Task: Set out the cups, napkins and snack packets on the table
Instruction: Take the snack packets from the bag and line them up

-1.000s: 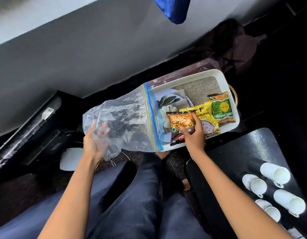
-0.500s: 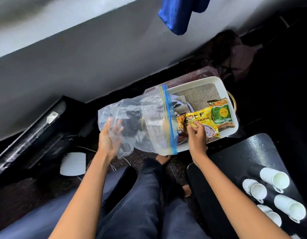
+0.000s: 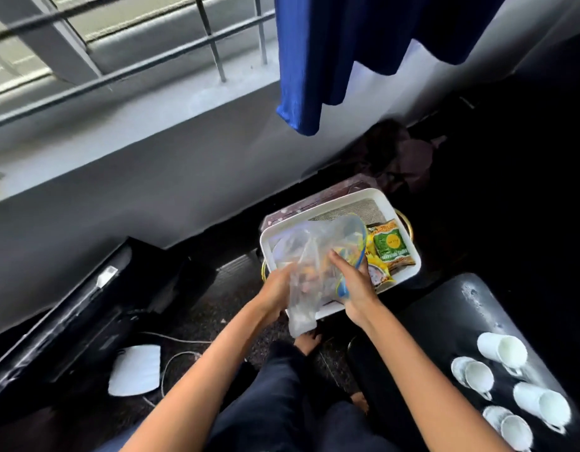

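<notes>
A clear zip bag point(image 3: 318, 252) with a blue seal hangs over the white tray point(image 3: 406, 223). My left hand point(image 3: 277, 288) grips the bag's lower left side. My right hand point(image 3: 353, 282) grips its blue-edged mouth. A green snack packet point(image 3: 391, 246) and a yellow packet point(image 3: 381, 272) lie in the tray's right part; more packets show blurred through the plastic. Several white cups point(image 3: 502, 350) lie on their sides on the black table point(image 3: 445, 308) at the lower right.
The tray rests on a dark stand by the grey wall. A blue curtain point(image 3: 314, 60) hangs above it. A black case point(image 3: 53, 321), a white pad point(image 3: 135, 370) and cables lie on the floor at left. My legs fill the bottom middle.
The bag has moved right from beside the tray to over it. My right hand left the packets and now grips the bag's mouth. The camera tilted up.
</notes>
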Available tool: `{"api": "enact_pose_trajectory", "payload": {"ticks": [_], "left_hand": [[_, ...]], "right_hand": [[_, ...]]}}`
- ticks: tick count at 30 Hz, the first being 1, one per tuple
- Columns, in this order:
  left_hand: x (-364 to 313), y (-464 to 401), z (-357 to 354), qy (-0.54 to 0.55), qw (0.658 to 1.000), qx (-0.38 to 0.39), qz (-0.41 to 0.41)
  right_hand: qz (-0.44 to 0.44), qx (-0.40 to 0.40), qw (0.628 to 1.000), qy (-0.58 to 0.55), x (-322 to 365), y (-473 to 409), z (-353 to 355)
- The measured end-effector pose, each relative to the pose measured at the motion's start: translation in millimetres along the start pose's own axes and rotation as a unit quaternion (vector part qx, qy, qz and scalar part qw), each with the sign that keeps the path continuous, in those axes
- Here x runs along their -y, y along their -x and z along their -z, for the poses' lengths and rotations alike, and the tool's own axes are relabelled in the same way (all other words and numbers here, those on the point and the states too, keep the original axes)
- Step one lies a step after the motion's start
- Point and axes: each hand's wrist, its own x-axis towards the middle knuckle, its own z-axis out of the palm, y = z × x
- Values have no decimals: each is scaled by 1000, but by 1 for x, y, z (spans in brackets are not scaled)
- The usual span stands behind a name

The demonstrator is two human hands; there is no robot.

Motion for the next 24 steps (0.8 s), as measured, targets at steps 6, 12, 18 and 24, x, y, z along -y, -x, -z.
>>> {"api": "enact_pose_trajectory", "payload": {"ticks": [6, 12, 18, 24], "left_hand": [[-7, 10, -8, -28, 999, 40, 19], [-29, 13, -2, 26, 980, -178, -80], [-48, 38, -14, -120, 953, -21, -276], [-16, 49, -51, -140, 978, 73, -132]], "right_hand": [[33, -51, 998, -5, 23, 8, 7], [21, -61, 998, -29, 30, 16, 18], [-5, -49, 998, -25, 34, 32, 15], [17, 84, 996, 16, 33, 55, -15]]}}
